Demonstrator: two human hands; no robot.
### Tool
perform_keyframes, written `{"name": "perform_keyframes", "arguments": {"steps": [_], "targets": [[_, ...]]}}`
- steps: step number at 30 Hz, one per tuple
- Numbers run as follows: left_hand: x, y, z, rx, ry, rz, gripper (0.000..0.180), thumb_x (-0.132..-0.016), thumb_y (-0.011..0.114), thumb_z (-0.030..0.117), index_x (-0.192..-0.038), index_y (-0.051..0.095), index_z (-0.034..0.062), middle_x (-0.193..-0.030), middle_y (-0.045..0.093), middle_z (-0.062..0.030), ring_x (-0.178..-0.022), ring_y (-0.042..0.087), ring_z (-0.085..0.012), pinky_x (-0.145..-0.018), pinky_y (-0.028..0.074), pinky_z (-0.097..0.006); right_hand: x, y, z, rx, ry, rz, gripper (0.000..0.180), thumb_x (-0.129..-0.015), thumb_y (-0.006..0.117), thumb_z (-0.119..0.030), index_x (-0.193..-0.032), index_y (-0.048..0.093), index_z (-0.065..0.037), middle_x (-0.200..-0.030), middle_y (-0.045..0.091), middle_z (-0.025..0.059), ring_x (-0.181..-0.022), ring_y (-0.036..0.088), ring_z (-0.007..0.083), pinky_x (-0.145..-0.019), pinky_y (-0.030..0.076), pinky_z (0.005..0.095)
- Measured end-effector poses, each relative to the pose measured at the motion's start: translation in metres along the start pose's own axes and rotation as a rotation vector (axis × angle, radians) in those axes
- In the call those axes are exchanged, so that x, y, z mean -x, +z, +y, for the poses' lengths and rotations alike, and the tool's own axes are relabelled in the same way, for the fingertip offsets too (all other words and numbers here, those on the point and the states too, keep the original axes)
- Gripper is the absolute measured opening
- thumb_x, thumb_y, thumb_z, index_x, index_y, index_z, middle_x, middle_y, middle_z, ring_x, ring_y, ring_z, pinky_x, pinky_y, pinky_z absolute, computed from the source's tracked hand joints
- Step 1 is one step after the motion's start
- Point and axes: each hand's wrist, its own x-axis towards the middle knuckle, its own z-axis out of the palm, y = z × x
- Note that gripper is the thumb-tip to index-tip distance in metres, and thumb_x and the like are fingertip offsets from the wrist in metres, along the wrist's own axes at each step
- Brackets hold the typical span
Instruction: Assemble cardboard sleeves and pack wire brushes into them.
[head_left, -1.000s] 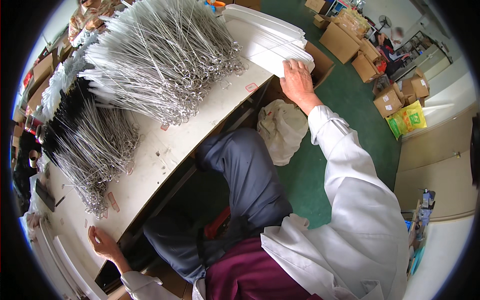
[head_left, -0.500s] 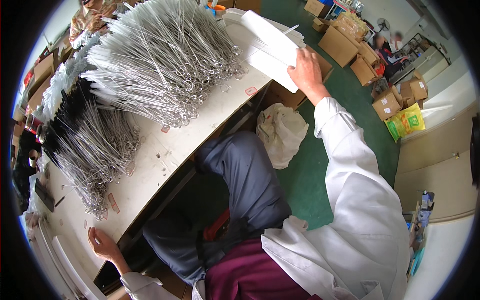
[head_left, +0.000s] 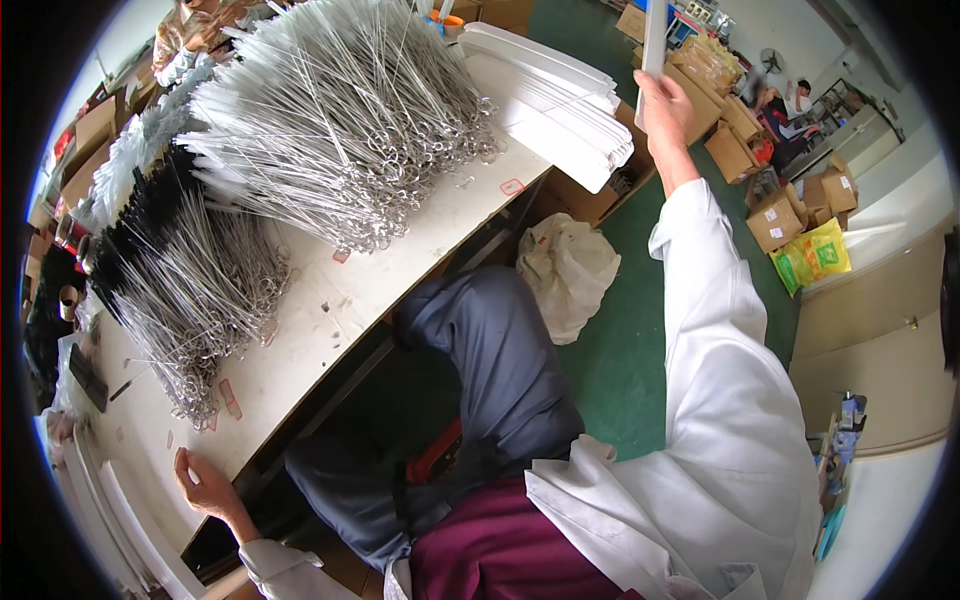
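My right hand (head_left: 665, 108) grips a long white flat carton (head_left: 655, 38), raised nearly upright and seen almost edge-on. Its top runs out of the picture. Just left of that hand, a stack of similar white flat cartons (head_left: 590, 150) lies at the table's far right end. My left hand (head_left: 208, 484) rests at the near left edge of the white table (head_left: 300, 345), fingers loosely curled but apart, holding nothing. Between the hands lie a big heap of white-bristled wire brushes (head_left: 370, 130) with looped ends and a smaller heap of black-bristled ones (head_left: 190, 290).
A white plastic bag (head_left: 568, 280) stands on the green floor right of the table. Cardboard boxes (head_left: 775, 215) and a yellow-green bag (head_left: 815, 255) are farther right. Long white strips (head_left: 130, 510) lie by my left hand. Another person (head_left: 200, 30) is across the table; others sit farther back.
My right hand has lifted the white carton off the stack, up and to the right, turning it edge-on. The stack is now uncovered. My left hand has stayed put.
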Motion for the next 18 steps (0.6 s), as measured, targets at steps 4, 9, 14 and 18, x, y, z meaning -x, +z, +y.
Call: {"name": "perform_keyframes", "arguments": {"steps": [4,9,14,18], "targets": [[0.003,-0.019,0.009,0.055,0.130,0.059,0.024,-0.100,0.063,0.010,-0.120,0.071,0.0002,-0.118,0.074,-0.0134,-0.109,0.070,-0.0284,-0.098,0.053,-0.037,0.095,0.010,-0.087,-0.204,-0.203,-0.376,0.057,-0.085,0.082,-0.022,-0.130,0.063,0.006,-0.109,0.074,0.0119,-0.093,0.069,0.0141,-0.081,0.057,0.0309],[0.024,-0.076,0.172,0.219,0.471,-0.106,0.022,-0.084,0.069,-0.003,-0.106,0.069,-0.0020,-0.113,0.073,-0.0191,-0.107,0.070,-0.0381,-0.097,0.054,-0.044,0.220,-0.010,-0.166,-0.120,-0.732,-0.919,0.060,-0.079,0.082,-0.013,-0.133,0.060,-0.001,-0.128,0.065,0.0166,-0.114,0.066,0.0306,-0.099,0.054,0.0401],[0.032,-0.090,0.268,0.238,0.815,-0.440,0.056,-0.077,0.082,0.017,-0.126,0.064,-0.0034,-0.140,0.059,-0.0228,-0.129,0.054,-0.0450,-0.112,0.041,-0.054,0.300,0.013,-0.172,-0.148,-0.875,-1.257,0.067,-0.074,0.083,-0.011,-0.136,0.058,-0.001,-0.137,0.060,0.0143,-0.121,0.059,0.0351,-0.105,0.050,0.0429],[0.032,-0.064,0.271,0.089,0.849,-0.611,0.079,-0.078,0.083,0.024,-0.143,0.049,-0.0049,-0.146,0.051,-0.0246,-0.135,0.047,-0.0427,-0.117,0.034,-0.055,0.336,0.025,-0.181,-0.223,-1.058,-1.315,0.063,-0.077,0.080,-0.017,-0.134,0.059,0.003,-0.137,0.060,0.0154,-0.123,0.059,0.0336,-0.107,0.049,0.0436]]}}
